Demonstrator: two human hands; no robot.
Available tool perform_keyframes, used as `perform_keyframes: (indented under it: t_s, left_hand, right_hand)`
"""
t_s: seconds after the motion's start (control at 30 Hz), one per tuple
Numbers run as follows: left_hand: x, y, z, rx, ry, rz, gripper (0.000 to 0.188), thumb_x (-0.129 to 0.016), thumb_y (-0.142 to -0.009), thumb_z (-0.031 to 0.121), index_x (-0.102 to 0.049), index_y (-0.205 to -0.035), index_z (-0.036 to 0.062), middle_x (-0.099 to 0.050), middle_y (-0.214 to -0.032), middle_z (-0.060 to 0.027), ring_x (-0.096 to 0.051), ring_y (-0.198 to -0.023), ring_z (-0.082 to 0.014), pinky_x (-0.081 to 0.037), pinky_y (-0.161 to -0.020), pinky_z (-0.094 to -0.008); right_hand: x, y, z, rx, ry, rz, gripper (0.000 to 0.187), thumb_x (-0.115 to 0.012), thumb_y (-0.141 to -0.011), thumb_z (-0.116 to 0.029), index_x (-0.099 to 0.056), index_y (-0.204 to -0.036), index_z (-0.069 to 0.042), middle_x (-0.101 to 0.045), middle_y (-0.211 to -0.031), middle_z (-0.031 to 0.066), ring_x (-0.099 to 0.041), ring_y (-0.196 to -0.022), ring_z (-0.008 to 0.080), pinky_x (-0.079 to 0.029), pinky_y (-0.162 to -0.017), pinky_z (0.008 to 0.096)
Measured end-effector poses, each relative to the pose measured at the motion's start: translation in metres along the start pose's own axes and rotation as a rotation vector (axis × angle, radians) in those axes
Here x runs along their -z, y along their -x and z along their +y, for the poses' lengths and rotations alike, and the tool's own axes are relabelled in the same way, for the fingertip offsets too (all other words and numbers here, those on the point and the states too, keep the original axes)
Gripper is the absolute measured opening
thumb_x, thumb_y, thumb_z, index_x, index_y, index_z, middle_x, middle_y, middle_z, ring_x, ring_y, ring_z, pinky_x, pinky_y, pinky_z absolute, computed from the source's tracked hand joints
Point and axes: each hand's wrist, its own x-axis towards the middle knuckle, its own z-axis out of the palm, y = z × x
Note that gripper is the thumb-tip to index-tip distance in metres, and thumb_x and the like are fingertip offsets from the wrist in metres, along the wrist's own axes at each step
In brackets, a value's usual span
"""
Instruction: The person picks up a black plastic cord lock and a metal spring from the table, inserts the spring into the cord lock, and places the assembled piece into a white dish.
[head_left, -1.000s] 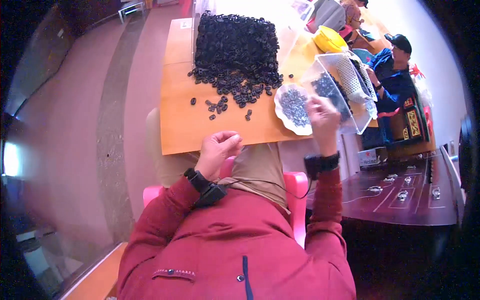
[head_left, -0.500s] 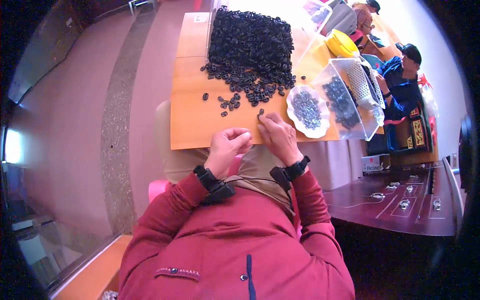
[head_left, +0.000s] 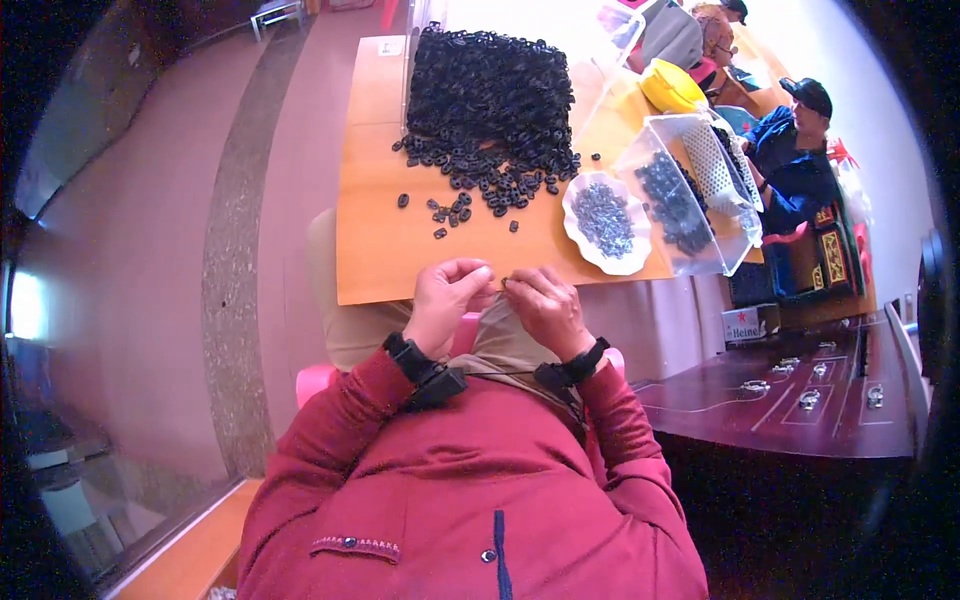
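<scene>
Just past the near edge of the tabletop, my two hands are close together. My left hand (head_left: 450,300) is closed in a pinch, and whatever lies between its thumb and fingers is hidden. Facing it, my right hand (head_left: 548,308) pinches a small black plastic piece (head_left: 505,284), mostly covered by the fingertips. Beyond the hands lies a large heap of black oval pieces with holes (head_left: 488,95), and a few loose ones (head_left: 453,212) are scattered nearer. To the right of my hands stands a white scalloped dish (head_left: 632,262) of small shiny metal parts.
Right of the dish, a clear plastic bin (head_left: 735,262) contains black parts, with a white perforated basket (head_left: 712,165) beside it. A yellow container (head_left: 672,86) sits farther back. Another person (head_left: 797,150) in dark blue works at the right. A dark red table (head_left: 700,410) stands at lower right.
My right hand has drawn back from the loose pieces on the tabletop toward my left hand, bringing a small black piece. The left hand has stayed nearly in place, still pinched.
</scene>
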Motion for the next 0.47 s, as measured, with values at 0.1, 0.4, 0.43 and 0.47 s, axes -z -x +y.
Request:
perform_keyframes:
  t_s: [0.1, 0.4, 0.43, 0.47]
  left_hand:
    - [0.0, 0.0, -0.001, -0.008, 0.012, -0.001, 0.013, -0.064, -0.089, 0.009, -0.062, -0.1, 0.0017, -0.065, -0.086, -0.0034, -0.063, -0.073, -0.0125, -0.055, -0.065, -0.0259]
    - [0.001, 0.0, -0.004, -0.006, -0.152, -0.139, 0.024, -0.065, -0.09, 0.014, -0.062, -0.108, -0.0009, -0.066, -0.085, -0.0029, -0.062, -0.071, -0.0115, -0.055, -0.067, -0.0272]
    - [0.003, -0.001, -0.006, 0.005, -0.158, -0.144, 0.027, -0.065, -0.09, 0.016, -0.061, -0.11, -0.001, -0.066, -0.086, -0.0032, -0.062, -0.071, -0.0115, -0.055, -0.069, -0.0292]
    - [0.003, 0.001, -0.003, 0.016, -0.164, -0.148, 0.03, -0.066, -0.089, 0.017, -0.061, -0.112, -0.001, -0.067, -0.086, -0.0035, -0.062, -0.071, -0.0115, -0.056, -0.071, -0.0313]
  right_hand:
    - [-0.003, 0.003, -0.001, 0.011, -0.01, 0.046, 0.013, -0.069, -0.076, -0.003, -0.066, -0.088, -0.003, -0.065, -0.09, 0.0087, -0.062, -0.077, 0.0266, -0.051, -0.064, 0.0356]
    - [-0.001, -0.006, -0.014, -0.403, -0.597, 0.126, 0.009, -0.067, -0.083, -0.002, -0.064, -0.092, 0.001, -0.066, -0.087, 0.0103, -0.063, -0.073, 0.0199, -0.049, -0.067, 0.027]
    - [-0.002, -0.006, -0.015, -0.473, -0.705, 0.098, 0.01, -0.067, -0.085, -0.003, -0.065, -0.093, 0.001, -0.067, -0.088, 0.0084, -0.062, -0.073, 0.0179, -0.049, -0.066, 0.0262]
    - [-0.001, -0.005, -0.015, -0.476, -0.703, 0.099, 0.01, -0.067, -0.085, -0.003, -0.065, -0.093, 0.001, -0.067, -0.088, 0.0084, -0.062, -0.073, 0.0179, -0.049, -0.066, 0.0262]
